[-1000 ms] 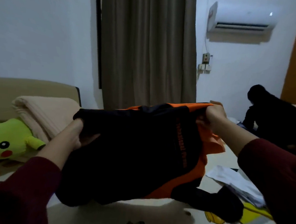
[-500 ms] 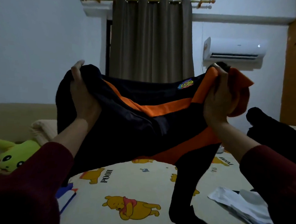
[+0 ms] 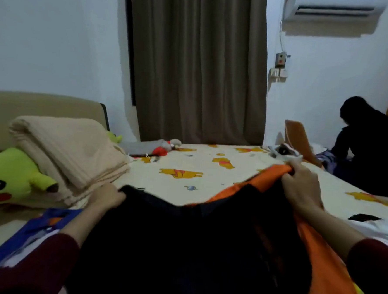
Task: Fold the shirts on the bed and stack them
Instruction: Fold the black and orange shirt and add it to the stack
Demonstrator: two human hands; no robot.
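Observation:
A black and orange shirt (image 3: pixel 182 244) is stretched low across the near part of the bed (image 3: pixel 187 164), which has a cream sheet printed with yellow bears. My left hand (image 3: pixel 108 197) grips its black far-left corner. My right hand (image 3: pixel 302 187) clutches the orange far-right edge, a little higher. The shirt's near part fills the bottom of the view and hides the bed under it. A blue and white garment (image 3: pixel 31 234) lies at the near left, partly under my left sleeve. White cloth (image 3: pixel 374 228) lies at the right, behind my right forearm.
A folded beige blanket (image 3: pixel 70 153) and a yellow plush toy (image 3: pixel 11 176) sit at the left by the headboard. A small red and grey toy (image 3: pixel 165 146) lies at the far edge before the curtain. A person in dark clothes (image 3: pixel 370 146) sits at the far right.
The shirt came down from held high in the air to stretched low over the bed. Both hands dropped with it, keeping their grip on its far corners.

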